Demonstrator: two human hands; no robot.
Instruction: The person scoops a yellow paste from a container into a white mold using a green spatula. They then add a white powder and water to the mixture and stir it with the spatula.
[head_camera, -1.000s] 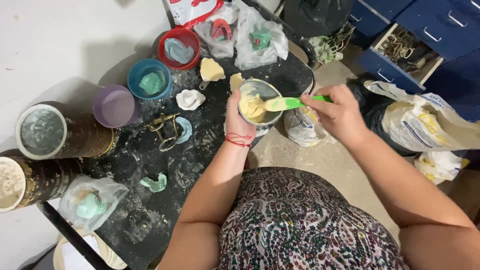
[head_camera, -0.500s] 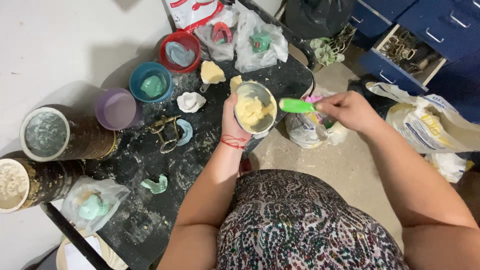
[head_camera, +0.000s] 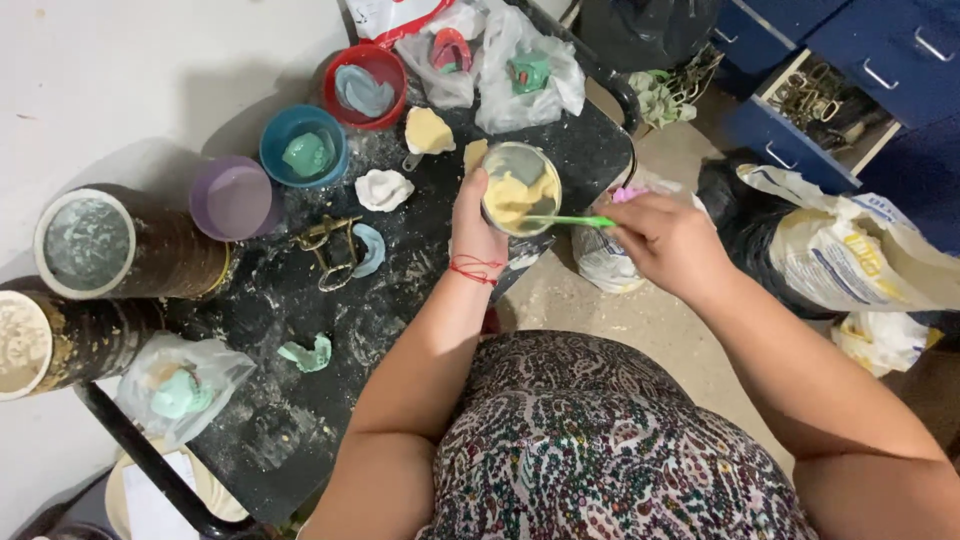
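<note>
Black dusty worktable (head_camera: 300, 400) with a mixing bowl held over its right edge.
Left hand (head_camera: 476, 228) wraps the bowl (head_camera: 520, 188) of yellow paste; right hand (head_camera: 668, 240) pinches the green spatula (head_camera: 570, 221), its long axis near horizontal, blade pointing left into the bowl.

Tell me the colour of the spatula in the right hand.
Bright green spatula, held by the right hand; head view shows it best.
</note>
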